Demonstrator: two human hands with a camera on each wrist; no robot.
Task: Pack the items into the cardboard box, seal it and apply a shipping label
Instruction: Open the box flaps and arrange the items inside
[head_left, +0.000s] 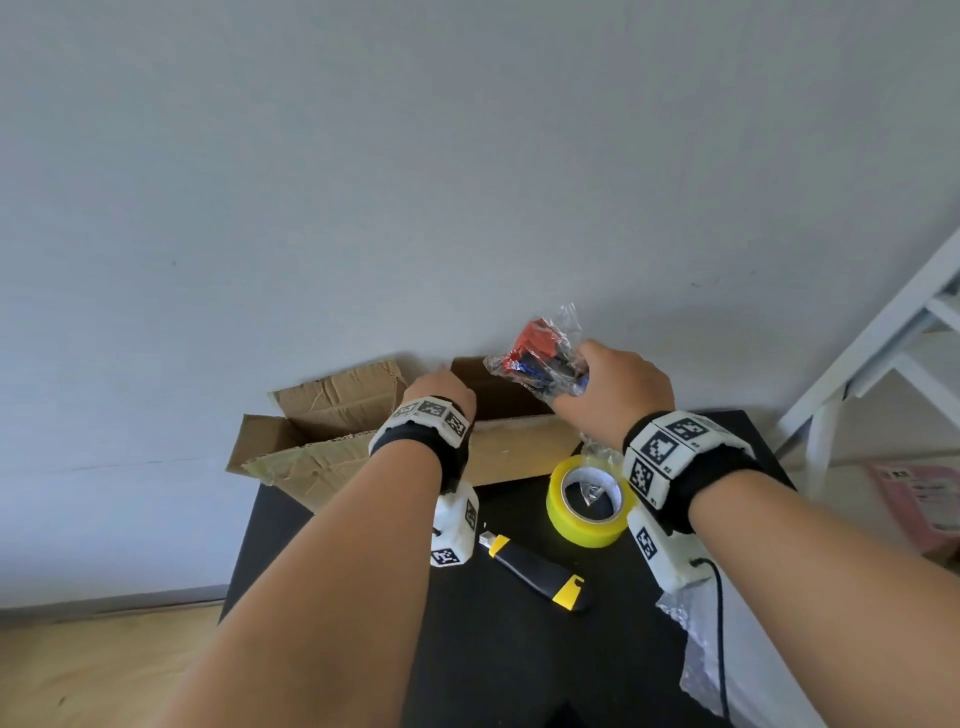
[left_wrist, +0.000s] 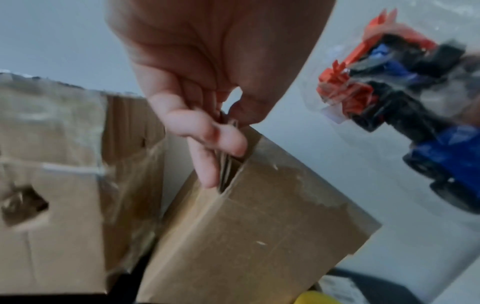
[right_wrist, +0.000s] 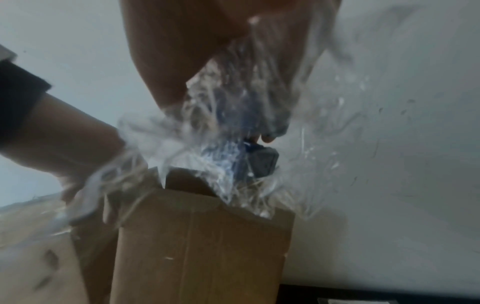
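An open cardboard box (head_left: 332, 441) stands at the back of a black table (head_left: 498, 649), its flaps spread. My left hand (head_left: 441, 392) pinches the edge of a box flap (left_wrist: 259, 205) between thumb and fingers (left_wrist: 207, 131). My right hand (head_left: 613, 389) grips a clear plastic bag holding a red, blue and black toy (head_left: 540, 358) above the box's right end. The same toy bag (left_wrist: 405, 102) shows at the right of the left wrist view. In the right wrist view the bag (right_wrist: 233, 144) hangs blurred just over the box (right_wrist: 202, 246).
A yellow tape roll (head_left: 589, 501) and a yellow-and-black utility knife (head_left: 535, 569) lie on the table in front of the box. Bubble wrap (head_left: 701, 649) lies at the table's right edge. A white frame (head_left: 883, 353) and a pink package (head_left: 919, 499) are at the right.
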